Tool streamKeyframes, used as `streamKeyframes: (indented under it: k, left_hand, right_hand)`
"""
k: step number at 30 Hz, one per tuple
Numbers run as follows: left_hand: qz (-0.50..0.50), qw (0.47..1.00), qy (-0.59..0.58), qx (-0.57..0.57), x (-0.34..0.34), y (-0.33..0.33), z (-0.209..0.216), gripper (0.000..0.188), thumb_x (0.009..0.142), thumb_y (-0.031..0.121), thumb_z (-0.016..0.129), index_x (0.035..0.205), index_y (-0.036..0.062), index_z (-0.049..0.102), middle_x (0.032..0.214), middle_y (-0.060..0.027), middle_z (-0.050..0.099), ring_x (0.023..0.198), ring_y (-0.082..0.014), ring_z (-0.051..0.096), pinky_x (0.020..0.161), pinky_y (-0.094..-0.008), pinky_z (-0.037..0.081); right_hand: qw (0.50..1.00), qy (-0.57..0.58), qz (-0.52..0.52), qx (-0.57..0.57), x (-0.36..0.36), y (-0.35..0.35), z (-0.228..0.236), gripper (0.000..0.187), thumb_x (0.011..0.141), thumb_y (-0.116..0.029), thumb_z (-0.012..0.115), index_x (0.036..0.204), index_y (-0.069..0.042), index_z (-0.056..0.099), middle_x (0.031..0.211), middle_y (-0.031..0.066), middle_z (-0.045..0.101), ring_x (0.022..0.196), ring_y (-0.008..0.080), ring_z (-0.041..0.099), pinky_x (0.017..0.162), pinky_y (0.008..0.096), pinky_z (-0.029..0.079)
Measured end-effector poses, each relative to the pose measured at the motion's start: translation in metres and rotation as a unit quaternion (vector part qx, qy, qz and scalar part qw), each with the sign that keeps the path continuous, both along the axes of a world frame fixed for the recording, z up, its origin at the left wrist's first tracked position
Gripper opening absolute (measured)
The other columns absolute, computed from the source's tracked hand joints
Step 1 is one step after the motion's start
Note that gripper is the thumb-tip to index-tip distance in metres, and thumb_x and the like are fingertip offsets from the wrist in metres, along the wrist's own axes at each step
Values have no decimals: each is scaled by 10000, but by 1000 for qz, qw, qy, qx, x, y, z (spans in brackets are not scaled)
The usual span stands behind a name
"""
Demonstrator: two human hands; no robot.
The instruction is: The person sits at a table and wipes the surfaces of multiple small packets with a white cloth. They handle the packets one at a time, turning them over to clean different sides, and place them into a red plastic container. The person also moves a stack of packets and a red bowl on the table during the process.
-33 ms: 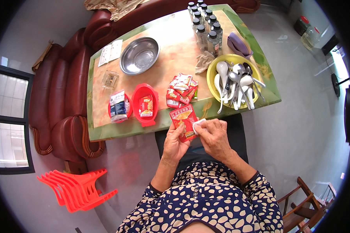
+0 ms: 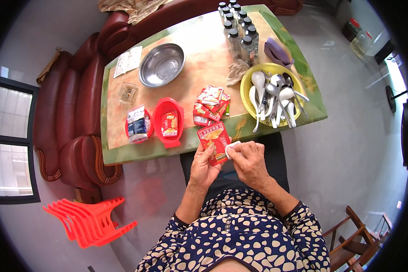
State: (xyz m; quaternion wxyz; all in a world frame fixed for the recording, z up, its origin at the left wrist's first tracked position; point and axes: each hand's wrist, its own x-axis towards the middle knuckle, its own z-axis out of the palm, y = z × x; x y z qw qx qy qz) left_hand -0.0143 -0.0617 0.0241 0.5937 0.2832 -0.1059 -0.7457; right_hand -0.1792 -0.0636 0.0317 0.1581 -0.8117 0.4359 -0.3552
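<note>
In front of my lap, my left hand (image 2: 204,169) grips a flat red food packet (image 2: 214,141) by its lower left, thumb on the printed face. My right hand (image 2: 250,164) pinches a small folded white wipe or tissue (image 2: 231,148) against the packet's right edge. Just beyond lies a pile of similar red packets (image 2: 210,107) on the table. To its left, a red plastic basket (image 2: 181,121) holds a packet lying flat. Beside that, a smaller red container (image 2: 151,128) carries a white-and-blue pouch (image 2: 137,123).
The green-edged table (image 2: 199,54) bears a steel bowl (image 2: 162,65), a yellow basin (image 2: 245,87) of spoons, several black-capped bottles (image 2: 234,43), a crumpled cloth (image 2: 237,72) and a purple item (image 2: 277,51). Red stools (image 2: 90,222) stand left on the floor; a wooden chair (image 2: 356,240) stands lower right.
</note>
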Motion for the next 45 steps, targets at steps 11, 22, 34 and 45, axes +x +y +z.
streamKeyframes:
  k: [11,22,34,45]
  left_hand:
    - [-36,999,18,11,-4,8,5,379,1021,162,400,1394,97,387,1346,-93,505,1229,-231,517,1014,-453,445]
    - [-67,996,47,-32,7,1,5,643,1014,518,245,1421,28,336,1352,-198,487,1270,-319,469,1087,-460,358]
    - [-91,995,29,-9,-1,7,-13,623,1006,531,259,1388,63,412,1401,-129,465,1320,-285,417,1114,-453,308]
    - [-54,998,42,-1,-10,4,7,498,1026,403,323,1391,73,401,1395,-116,483,1299,-269,448,1104,-472,314]
  right_hand:
    - [997,-66,-42,-26,18,-29,4,304,749,-110,684,1053,-106,662,981,3,586,952,194,538,819,377,325]
    - [996,-31,64,-53,33,-1,4,288,745,-165,647,1030,-126,666,984,-15,594,946,166,542,822,373,321]
    - [998,-16,-24,-58,43,-9,-17,303,761,-196,659,1059,-147,653,1033,-5,595,975,168,545,835,380,326]
    - [988,-13,-151,-41,36,-15,-10,356,775,-131,652,1127,-84,628,1039,43,571,959,215,529,843,393,336]
